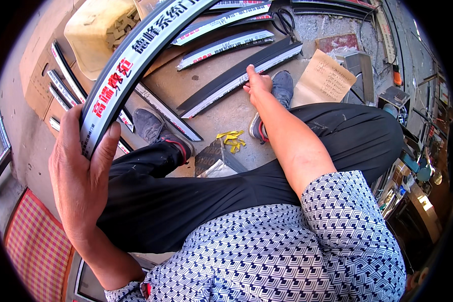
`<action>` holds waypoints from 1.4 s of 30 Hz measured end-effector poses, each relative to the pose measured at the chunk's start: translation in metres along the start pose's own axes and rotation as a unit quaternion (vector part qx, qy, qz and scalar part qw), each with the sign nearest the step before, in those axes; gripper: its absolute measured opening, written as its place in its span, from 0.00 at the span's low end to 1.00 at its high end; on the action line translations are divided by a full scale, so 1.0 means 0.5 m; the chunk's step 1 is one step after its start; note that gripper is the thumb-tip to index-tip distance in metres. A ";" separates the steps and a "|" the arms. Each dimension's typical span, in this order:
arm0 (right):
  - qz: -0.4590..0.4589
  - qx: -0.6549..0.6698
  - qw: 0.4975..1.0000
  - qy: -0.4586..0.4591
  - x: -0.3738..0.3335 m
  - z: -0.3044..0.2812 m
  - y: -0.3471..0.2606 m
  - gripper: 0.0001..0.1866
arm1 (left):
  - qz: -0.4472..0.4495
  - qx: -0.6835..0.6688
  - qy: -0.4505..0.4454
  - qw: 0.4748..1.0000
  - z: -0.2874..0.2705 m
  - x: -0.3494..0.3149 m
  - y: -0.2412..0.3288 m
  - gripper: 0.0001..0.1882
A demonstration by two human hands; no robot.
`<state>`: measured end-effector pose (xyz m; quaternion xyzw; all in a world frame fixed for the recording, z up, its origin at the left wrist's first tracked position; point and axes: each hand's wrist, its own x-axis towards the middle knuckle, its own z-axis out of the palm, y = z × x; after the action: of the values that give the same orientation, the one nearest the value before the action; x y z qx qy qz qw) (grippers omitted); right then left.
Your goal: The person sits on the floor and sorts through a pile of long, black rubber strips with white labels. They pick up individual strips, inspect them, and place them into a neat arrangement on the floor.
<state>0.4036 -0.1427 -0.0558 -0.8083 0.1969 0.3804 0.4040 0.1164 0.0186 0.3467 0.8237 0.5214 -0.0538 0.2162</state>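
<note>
Head view, sole view supplied. In left hand (78, 171): long strip (118, 75), white-faced with dark edges, raised above the floor (219, 118) and running out past the upper rim. Left grip closed across the width close to the lower end, thumb along the right edge, fingers along the left. Far end out of sight. Cannot tell real curvature from lens bend.

At right hand (259, 83): dark strip (216, 83), black with a white band, lying slantwise on the floor beside the right shoe (282, 88). Right fingers partly curled at the band; cannot tell a firm pinch from a mere touch.

Also noted: shorter strips (226, 48) farther off, yellow scraps (231, 140) between right shoe and left shoe (148, 126), handwritten paper (324, 78) at right, pale tub (98, 30) at upper left.

Handling, by judgement: rate both strips light for their length, fairly stiff, apt to whip or twist at an unsupported end. Treat white faces as smooth, possibly slippery; ends as possibly sharp. Take hold by both long edges, palm clear of the ends. For level lifting, hold near mid-length.
</note>
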 end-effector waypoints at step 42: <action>0.034 0.077 0.996 -0.011 0.035 -0.039 -0.004 0.12 | 0.017 0.015 -0.008 1.000 0.004 0.011 0.004 0.25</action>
<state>0.4247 -0.1572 -0.0607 -0.7633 0.2491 0.3862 0.4541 0.1207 0.0217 0.3437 0.8353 0.5043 -0.0645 0.2094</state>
